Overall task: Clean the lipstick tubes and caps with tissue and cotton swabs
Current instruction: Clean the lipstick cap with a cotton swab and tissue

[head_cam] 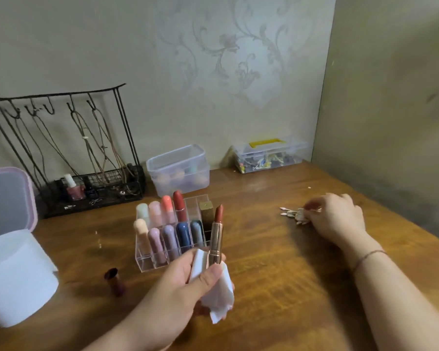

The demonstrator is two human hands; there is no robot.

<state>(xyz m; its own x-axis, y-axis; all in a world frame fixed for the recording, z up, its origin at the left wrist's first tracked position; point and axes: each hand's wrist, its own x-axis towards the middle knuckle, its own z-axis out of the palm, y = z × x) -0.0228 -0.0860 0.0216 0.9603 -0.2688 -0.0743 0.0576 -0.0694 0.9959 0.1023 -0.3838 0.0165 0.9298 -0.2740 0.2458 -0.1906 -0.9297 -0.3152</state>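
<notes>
My left hand (188, 282) grips an open rose-gold lipstick tube (217, 241) upright, its brown-red bullet extended, together with a crumpled white tissue (219, 297) wrapped round the tube's base. The dark red cap (115, 281) lies on the wooden table to the left of that hand. Far right, my right hand (337, 219) pinches a bundle of cotton swabs (290, 213) lying on the table, fingers curled over one end. A clear acrylic organizer (147, 262) behind my left hand holds several capped lipsticks in pastel, red and blue shades.
A white tissue roll (15, 277) stands at the near left, beside a pink-rimmed box (8, 198). A black wire jewellery rack (69, 158) with nail polish, a clear tub (179, 171) and a small clear case (269, 157) line the wall. A side wall closes the right.
</notes>
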